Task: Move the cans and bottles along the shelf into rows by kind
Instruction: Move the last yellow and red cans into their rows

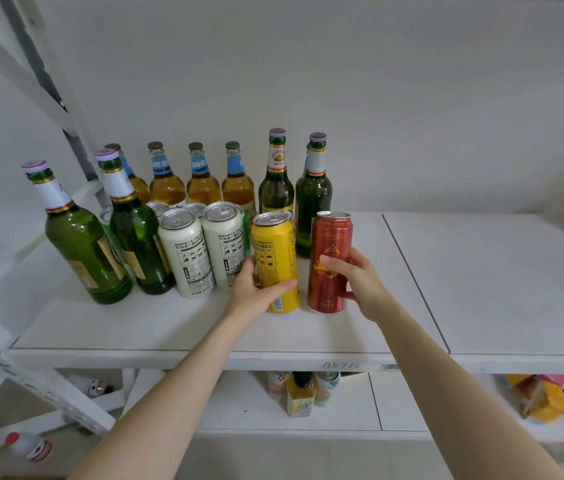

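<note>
Yellow can [275, 261], a smooth metal cylinder, stands near the front of the white shelf [169, 327], with the left hand [256, 291] curled round its lower half. At its 3 o'clock, just apart, the right hand [360, 282] grips a glossy red can [329, 261]. Two white cans [187, 258] crowd its 9 o'clock, and green glass bottles [275, 192] rise at 12 o'clock.

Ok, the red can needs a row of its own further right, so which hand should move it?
Right. The right hand grips the red can, with free shelf on that side; the left hand is holding the yellow can and would have to cross over.
</note>
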Demonstrator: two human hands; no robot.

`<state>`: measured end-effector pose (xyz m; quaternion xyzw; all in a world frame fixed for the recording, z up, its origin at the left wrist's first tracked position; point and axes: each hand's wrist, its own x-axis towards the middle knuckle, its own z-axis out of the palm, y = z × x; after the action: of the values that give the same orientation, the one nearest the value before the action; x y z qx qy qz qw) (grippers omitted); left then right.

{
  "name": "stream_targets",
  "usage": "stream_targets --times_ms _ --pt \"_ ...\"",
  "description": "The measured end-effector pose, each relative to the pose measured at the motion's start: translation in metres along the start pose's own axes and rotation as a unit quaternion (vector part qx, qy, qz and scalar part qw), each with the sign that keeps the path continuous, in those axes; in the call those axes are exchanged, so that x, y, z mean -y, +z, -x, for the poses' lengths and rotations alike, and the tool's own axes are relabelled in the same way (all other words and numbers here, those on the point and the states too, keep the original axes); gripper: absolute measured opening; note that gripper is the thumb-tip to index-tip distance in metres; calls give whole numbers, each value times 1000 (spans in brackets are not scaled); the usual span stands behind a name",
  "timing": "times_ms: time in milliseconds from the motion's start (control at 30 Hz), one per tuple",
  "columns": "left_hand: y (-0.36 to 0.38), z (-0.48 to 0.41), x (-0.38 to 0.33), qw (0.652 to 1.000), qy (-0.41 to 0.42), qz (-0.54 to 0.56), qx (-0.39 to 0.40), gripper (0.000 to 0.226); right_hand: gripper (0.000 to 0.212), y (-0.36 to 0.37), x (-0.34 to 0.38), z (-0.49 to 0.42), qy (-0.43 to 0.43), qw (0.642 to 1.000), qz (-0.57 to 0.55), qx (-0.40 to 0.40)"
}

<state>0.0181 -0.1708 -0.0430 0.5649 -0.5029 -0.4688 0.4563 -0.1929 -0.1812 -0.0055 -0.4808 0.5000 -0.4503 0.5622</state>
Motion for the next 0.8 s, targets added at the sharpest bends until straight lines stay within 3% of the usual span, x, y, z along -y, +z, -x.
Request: stream_targets --times_ms 133,400,567,800 --pt "-10 29 -3 998 -41 55 17 64 30 1 -3 29 37 999 -15 -19" --pt "-38 85 -4 992 -83 77 49 55 40 18 3 87 63 995 -33 -65" --pt "-57 109 -10 991 -88 74 65 68 51 32 6 122 68 994 -32 -81" --pt "-79 131 -21 992 -73 51 89 61 51 37 8 163 76 990 -32 -116"
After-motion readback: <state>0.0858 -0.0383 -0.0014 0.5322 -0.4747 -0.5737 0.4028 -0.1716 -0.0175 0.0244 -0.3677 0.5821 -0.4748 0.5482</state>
